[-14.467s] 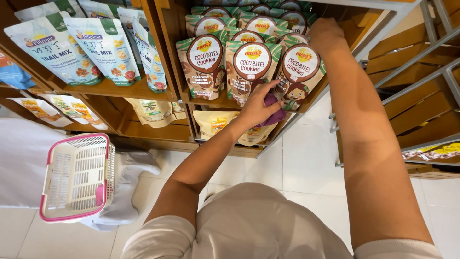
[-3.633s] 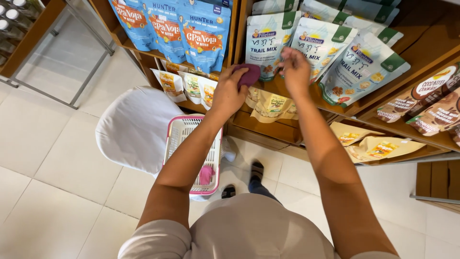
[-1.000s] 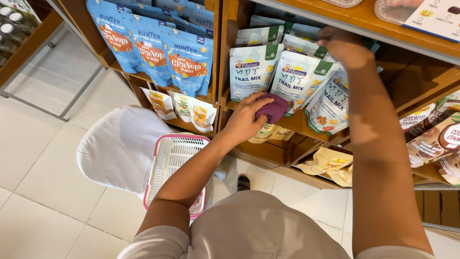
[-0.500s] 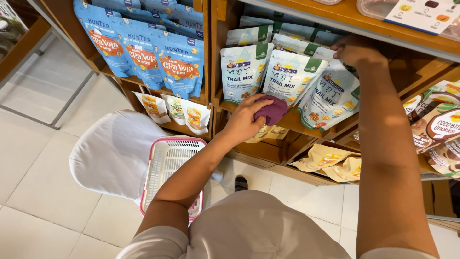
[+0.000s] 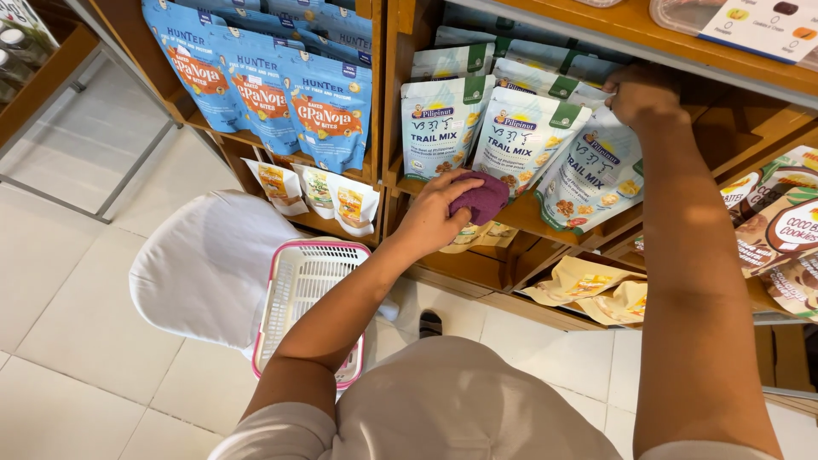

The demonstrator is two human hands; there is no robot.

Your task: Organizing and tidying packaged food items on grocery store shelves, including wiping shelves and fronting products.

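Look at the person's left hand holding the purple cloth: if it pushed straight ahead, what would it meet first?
Most likely the middle white-and-green pouch: the left hand presses the purple cloth at the wooden shelf edge just below it, though depth is unclear.

We see a soft, nubbly purple cloth, glossy plastic pouches, smooth varnished wooden shelf, pink-and-white slatted plastic basket, matt white fabric cover, shiny floor tiles.

My left hand reaches forward at the end of a nearly straight arm, fingers curled closed, thumb on top. My right hand stretches higher and farther out, arm fully extended, knuckles up and fingers bent down in a pinch. Both forearms are bare.
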